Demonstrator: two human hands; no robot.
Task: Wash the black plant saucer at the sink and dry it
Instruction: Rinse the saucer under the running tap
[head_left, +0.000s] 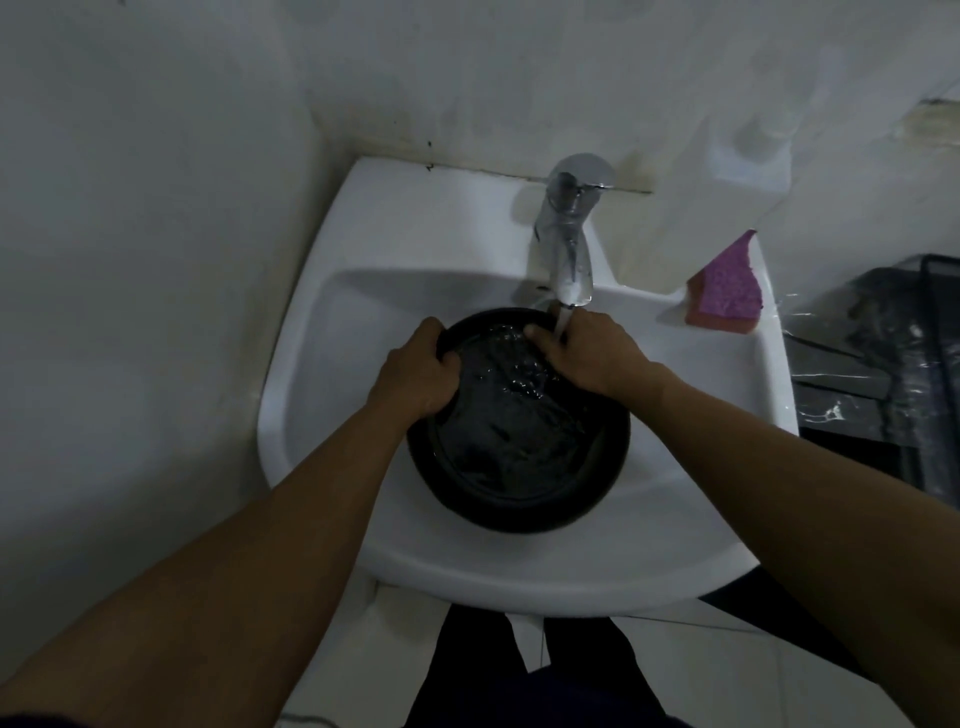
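Observation:
The black plant saucer (519, 462) lies in the white sink (332, 395), filling most of the basin and holding water. My left hand (421, 371) grips its far left rim, thumb over the edge. My right hand (587, 353) rests inside the saucer at its far right, fingers pressing on the wet inner surface right under the chrome tap (569, 234). A stream of water runs from the spout onto my right hand and into the saucer.
A pink and purple sponge (724, 288) sits on the sink's right ledge. A dark wire rack with black plastic (883, 374) stands right of the sink. White walls close in at the back and left. Tiled floor shows below.

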